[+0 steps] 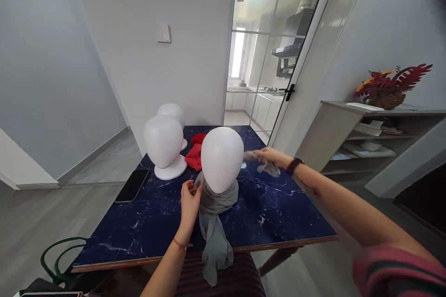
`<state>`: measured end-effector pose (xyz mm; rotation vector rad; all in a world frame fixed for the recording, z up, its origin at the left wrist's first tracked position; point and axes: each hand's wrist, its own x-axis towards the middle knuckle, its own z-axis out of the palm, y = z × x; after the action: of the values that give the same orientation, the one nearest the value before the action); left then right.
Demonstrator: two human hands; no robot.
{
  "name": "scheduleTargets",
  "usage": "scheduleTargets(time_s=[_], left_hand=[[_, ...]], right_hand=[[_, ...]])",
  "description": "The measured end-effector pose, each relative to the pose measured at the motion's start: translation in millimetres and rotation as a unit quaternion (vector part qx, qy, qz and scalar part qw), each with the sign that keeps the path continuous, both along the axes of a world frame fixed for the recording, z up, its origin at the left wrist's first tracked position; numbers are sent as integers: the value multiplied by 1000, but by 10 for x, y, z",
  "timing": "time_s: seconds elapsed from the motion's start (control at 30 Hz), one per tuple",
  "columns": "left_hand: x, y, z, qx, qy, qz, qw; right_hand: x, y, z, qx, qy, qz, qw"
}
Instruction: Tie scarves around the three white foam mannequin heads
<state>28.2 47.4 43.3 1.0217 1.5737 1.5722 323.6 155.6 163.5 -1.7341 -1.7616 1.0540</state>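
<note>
- A grey scarf (219, 202) sits around the neck of the front white head (222, 158), which stands upright on the blue tabletop (156, 222).
- The part that looks done: the scarf lies in soft folds under the chin part, and one end hangs down in front, past the edge of the tabletop.
- The part that looks not done: the other end is loose. It sticks out on the right side of the head and does not lie on the neck.
- The right hand (271, 155) grips that loose end, with a bit of cloth drooping below it. The cloth there is blurry.
- The left hand (190, 195) is at the left side of the neck, with its fingertips against the scarf. I cannot tell if it pinches the cloth or just touches it.
- The two hands are well apart, one on each side of the head.
- The back of the neck is hidden, so I cannot tell how the scarf goes around there.
- I would say the wrapping is about halfway.
- A red cloth (195, 155) lies in a heap behind the front head, to its left.
- Two more white heads (163, 141) stand at the left with no scarf that I can see.
</note>
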Motion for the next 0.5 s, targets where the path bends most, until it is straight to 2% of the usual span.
scheduleTargets(time_s=[0.07,0.13,0.17,0.23,0.27,0.33,0.4,0.47,0.5], left_hand=[[-24,-325,33,-18,212,-18,977],[12,-645,30,-81,350,-97,928],[51,-775,12,-121,392,-116,904],[153,-939,-53,-172,442,-150,868],[204,-971,-95,-184,450,-159,859],[278,-958,-181,-181,427,-174,869],[295,-896,-246,-158,335,-184,911],[247,-846,-275,-132,153,-172,964],[199,-835,-272,-124,36,-152,980]], right_hand=[[30,-405,-252,-69,106,-11,992],[-53,-800,-530,-106,151,-20,983],[-130,-975,-671,-117,183,-35,976],[-328,-1256,-943,-138,331,-88,929],[-438,-1359,-1065,-134,373,-102,912],[-656,-1499,-1266,-101,430,-146,885],[-846,-1576,-1401,-71,468,-193,860],[-990,-1618,-1472,-61,504,-232,830],[-1043,-1632,-1488,-62,522,-244,815]])
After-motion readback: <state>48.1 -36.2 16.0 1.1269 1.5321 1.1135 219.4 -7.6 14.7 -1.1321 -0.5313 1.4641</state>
